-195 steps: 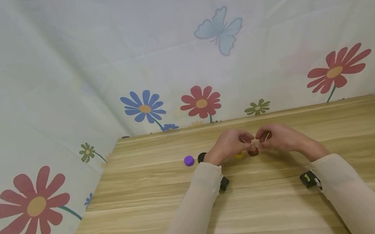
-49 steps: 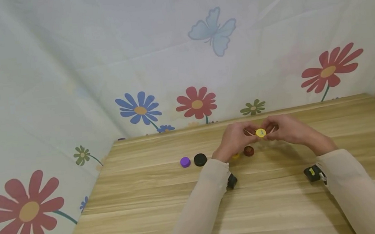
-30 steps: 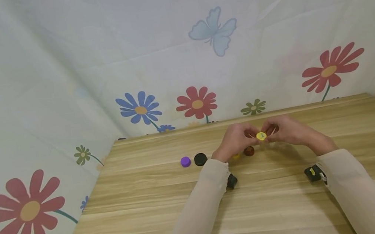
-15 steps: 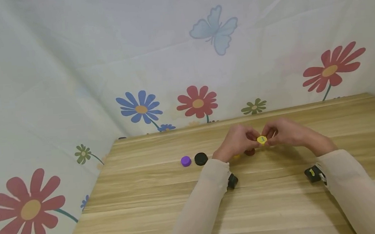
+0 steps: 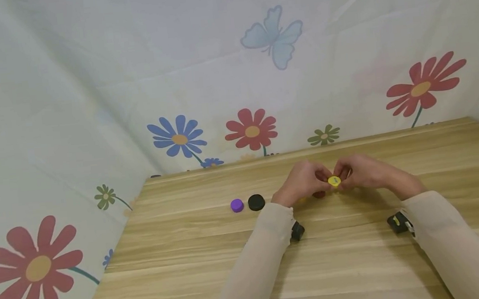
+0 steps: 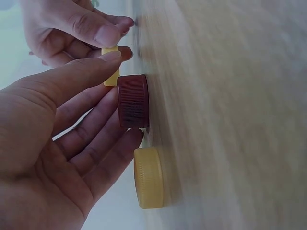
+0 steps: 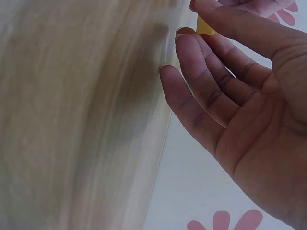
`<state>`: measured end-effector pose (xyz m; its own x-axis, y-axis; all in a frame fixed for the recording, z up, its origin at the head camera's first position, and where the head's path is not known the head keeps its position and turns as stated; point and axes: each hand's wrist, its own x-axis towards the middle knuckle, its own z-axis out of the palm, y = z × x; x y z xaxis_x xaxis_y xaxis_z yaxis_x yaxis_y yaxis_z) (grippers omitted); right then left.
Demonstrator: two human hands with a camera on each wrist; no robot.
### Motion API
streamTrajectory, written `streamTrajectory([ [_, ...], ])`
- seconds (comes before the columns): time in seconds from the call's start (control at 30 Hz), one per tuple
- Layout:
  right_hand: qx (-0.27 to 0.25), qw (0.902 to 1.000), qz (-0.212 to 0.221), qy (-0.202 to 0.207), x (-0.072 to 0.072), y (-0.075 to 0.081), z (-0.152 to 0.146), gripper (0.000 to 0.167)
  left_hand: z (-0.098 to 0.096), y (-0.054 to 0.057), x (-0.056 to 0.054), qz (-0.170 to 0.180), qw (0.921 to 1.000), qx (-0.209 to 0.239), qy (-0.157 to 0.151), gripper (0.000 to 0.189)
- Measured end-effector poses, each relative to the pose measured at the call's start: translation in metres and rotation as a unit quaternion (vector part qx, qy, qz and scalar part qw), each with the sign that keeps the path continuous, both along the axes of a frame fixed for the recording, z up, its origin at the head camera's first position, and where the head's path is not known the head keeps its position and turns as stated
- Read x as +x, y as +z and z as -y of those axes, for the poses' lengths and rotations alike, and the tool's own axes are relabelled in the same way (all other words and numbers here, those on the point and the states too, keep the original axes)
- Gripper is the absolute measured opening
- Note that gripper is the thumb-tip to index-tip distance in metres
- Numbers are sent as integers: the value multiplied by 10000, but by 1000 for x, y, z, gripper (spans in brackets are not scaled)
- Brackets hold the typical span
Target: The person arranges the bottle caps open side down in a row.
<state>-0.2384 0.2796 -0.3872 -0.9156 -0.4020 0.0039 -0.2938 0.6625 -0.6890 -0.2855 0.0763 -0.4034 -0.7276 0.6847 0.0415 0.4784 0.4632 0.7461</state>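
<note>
A small yellow bottle cap [image 5: 334, 181] with a printed top is pinched between my left hand [image 5: 304, 180] and my right hand [image 5: 362, 172]. In the left wrist view this cap [image 6: 112, 76] hangs just off the table, with thumbs and fingertips on it from both sides. A dark red ridged bottle cap [image 6: 133, 101] stands on the table beside my left fingers. Another yellow cap [image 6: 150, 177] stands past it, mostly hidden by the left hand in the head view. The right wrist view shows only a bit of the held cap [image 7: 205, 26].
Left of the hands, a black cap [image 5: 256, 202] and a purple cap [image 5: 237, 205] lie on the wood-grain table [image 5: 180, 249], in line with the others. A flower-printed white cloth [image 5: 199, 77] hangs behind the table. Each wrist wears a small black camera [image 5: 397, 222].
Several seconds ago the hands were over the dark red cap. Since then the yellow cap appeared between them, and over the last second both hands lowered it slightly toward the table, right of the dark red cap.
</note>
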Motion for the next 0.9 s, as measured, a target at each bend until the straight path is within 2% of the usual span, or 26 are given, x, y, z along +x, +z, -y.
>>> streamTrajectory([
  [0.27, 83, 10000, -14, 2, -1, -2, -1, 22, -2, 2, 1, -19, 9997, -229, -115, 18],
  [0.5, 144, 9998, -115, -23, 0, -1, 0, 24, -2, 4, 1, -246, 9987, -410, -157, 19],
  [0.77, 244, 9996, -71, -73, -1, -4, 1, 25, -1, 5, 4, -233, 9989, -351, -191, 17],
  [0.9, 304, 9995, -55, -99, 0, -3, 1, 24, -2, 5, 4, -493, 9973, -498, -197, 17],
])
